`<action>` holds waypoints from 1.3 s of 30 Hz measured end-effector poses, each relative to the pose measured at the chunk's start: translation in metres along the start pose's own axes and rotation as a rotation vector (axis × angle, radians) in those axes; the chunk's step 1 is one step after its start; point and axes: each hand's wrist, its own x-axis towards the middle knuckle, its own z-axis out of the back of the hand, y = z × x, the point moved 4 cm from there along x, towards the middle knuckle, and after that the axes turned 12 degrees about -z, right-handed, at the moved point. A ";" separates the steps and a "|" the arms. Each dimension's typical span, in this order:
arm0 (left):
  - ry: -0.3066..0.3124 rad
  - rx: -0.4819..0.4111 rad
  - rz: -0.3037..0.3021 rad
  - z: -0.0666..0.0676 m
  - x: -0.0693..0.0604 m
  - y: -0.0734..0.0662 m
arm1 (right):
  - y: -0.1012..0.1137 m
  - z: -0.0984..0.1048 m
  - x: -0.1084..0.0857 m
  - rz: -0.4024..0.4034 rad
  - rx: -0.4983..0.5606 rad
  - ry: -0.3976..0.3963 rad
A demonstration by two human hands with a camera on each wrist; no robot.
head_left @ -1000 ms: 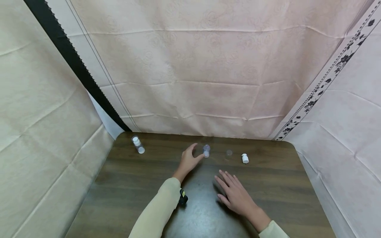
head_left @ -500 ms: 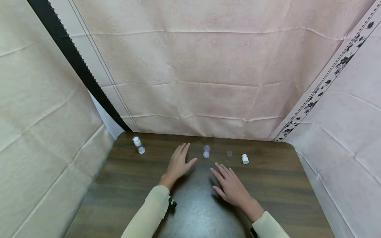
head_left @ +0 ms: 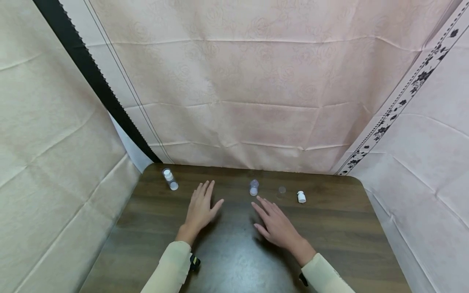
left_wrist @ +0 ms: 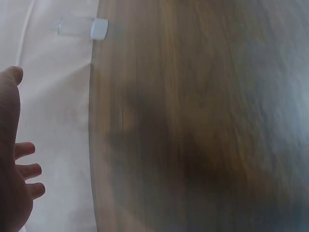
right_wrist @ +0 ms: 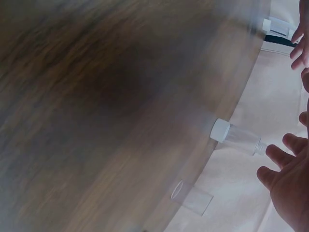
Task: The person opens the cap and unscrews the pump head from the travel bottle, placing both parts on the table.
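Observation:
My left hand, fingers straight and thumb apart, is over the left-middle of the wooden table and holds nothing. My right hand, fingers extended, is just in front of a clear bottle with a white base and a threaded neck upward; contact is not visible. That bottle stands past my right fingertips in the right wrist view. A clear open cylinder, like a cover, stands to its right. Farther right is a small white piece with a nozzle-like top. At far left stands a clear bottle with white parts.
The dark wooden table has rounded back corners. Pale patterned cloth hangs close behind its back edge, with more cloth at both sides. The small items stand in a loose row near the back edge.
My left hand has drawn away from the middle bottle, moving left with its fingers straightening. My right hand has shifted left and slightly forward. The bottles and small pieces have stayed in place.

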 end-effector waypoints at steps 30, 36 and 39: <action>-0.321 -0.160 0.317 0.033 -0.054 0.088 | 0.044 -0.030 0.035 -0.018 0.126 0.068; -0.265 -0.221 0.408 0.035 -0.047 0.108 | 0.050 -0.032 0.042 -0.034 0.143 0.100; -0.249 -0.245 0.445 0.040 -0.042 0.119 | 0.052 -0.035 0.045 -0.047 0.154 0.110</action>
